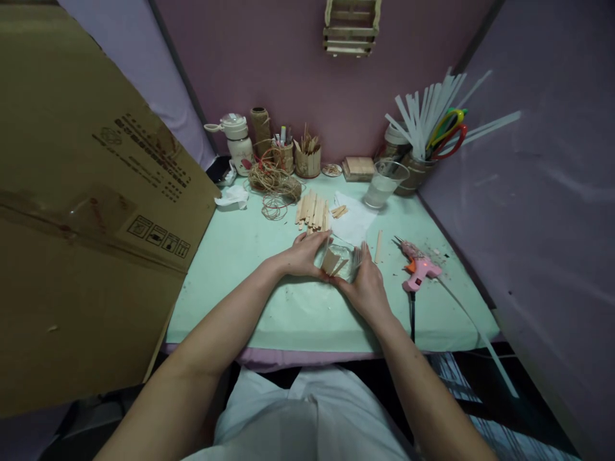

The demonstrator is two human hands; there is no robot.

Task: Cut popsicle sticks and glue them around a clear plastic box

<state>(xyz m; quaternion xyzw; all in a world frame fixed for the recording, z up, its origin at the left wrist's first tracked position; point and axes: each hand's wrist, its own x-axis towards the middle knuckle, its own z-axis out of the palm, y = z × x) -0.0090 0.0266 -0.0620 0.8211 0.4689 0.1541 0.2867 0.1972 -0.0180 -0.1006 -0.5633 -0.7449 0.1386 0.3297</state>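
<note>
Together, the left hand [303,255] and the right hand [366,286] close from either side on a small clear plastic packet of pale wooden craft sticks [337,261], fingers curled around its ends, so the packet sits pinched between them just above the mint-green table top [298,314]. Holding it from both ends keeps the loose sticks inside from sliding; whether it rests on the table or hangs slightly clear, I cannot tell.

Just beyond the left hand lies a loose heap of flat wooden sticks [312,210], near enough to reach without stretching. A white sheet of paper [354,221] lies beyond the right hand, with a single stick beside it. To the right of the right hand, apart from it, a pink hot-glue gun [417,266] lies on its side, its cord running off the near edge.

Farther off stand a tangle of tan twine [276,182], a clear drinking glass [384,184] and jars of tools. Open room lies nearer the body, between the hands and the table's front edge; a large brown cardboard sheet [91,211] crowds the left side.
</note>
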